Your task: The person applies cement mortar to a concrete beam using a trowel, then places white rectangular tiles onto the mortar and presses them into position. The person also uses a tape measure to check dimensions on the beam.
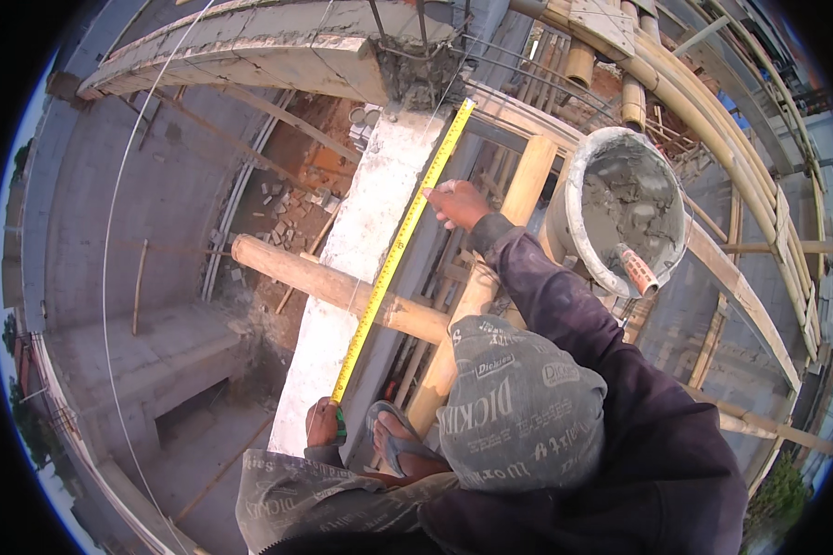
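Observation:
A yellow tape measure blade (400, 246) runs diagonally along the right edge of a whitish, mortar-smeared ledge (319, 356). Its far end rests by the rough concrete column base with upright rebars (421, 69). Low in the view, my left hand (323, 423) is closed round the green tape measure case (341, 425). Farther up the blade, my right hand (457, 203) has its fingertips pinched at the tape's right edge; the exact grip is small and partly hidden. Beneath the blade, a thick bamboo pole (287, 265) crosses the ledge.
A bucket (576, 217) of wet grey mortar (634, 199) stands to the right, with an orange-and-white handle (637, 268) sticking out. Bamboo scaffold poles (528, 180) support my sandalled foot (400, 439). Left of the ledge is a deep drop with rubble (278, 217). A thin string (111, 203) hangs at left.

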Tool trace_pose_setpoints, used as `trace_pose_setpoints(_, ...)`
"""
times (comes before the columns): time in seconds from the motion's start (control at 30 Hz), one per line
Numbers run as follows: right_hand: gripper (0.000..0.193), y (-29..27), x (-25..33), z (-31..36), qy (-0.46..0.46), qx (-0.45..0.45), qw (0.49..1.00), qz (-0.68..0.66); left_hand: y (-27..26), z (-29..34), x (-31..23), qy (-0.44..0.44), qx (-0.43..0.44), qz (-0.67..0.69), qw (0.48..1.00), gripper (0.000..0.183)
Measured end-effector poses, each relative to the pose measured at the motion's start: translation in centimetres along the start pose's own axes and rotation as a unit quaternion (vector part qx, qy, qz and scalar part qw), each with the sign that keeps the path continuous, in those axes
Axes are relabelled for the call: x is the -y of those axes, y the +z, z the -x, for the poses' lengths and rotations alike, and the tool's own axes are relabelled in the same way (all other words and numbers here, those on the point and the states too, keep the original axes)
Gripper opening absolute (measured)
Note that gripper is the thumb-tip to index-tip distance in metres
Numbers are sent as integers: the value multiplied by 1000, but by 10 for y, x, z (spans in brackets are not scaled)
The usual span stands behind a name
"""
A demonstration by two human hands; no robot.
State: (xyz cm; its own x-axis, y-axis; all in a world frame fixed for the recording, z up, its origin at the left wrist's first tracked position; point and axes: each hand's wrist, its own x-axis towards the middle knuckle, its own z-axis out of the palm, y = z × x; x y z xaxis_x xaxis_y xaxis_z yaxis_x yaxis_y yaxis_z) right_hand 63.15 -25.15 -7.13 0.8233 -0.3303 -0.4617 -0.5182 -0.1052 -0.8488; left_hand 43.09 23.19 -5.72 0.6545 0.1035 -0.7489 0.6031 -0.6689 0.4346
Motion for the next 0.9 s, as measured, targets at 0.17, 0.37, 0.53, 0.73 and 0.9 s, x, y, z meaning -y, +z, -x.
trace_pose_setpoints(0.17,21,-1,19,35,31,-5,960,-279,-15,67,-19,59,39,-27,997,26)
trace_pose_setpoints(0.37,27,-8,93,74,-170,3,937,-304,-78,138,-68,-26,103,63,992,28)
trace_pose_setpoints(0.53,32,17,110,83,-118,104,951,-266,-133,136,-73,-19,-46,105,993,24)
trace_pose_setpoints(0.73,16,19,72,90,-71,73,976,-194,-154,53,-35,54,-57,-10,997,25)
trace_pose_setpoints(0.9,13,-12,30,72,-111,-59,986,-111,-119,-1,-22,84,25,27,996,26)
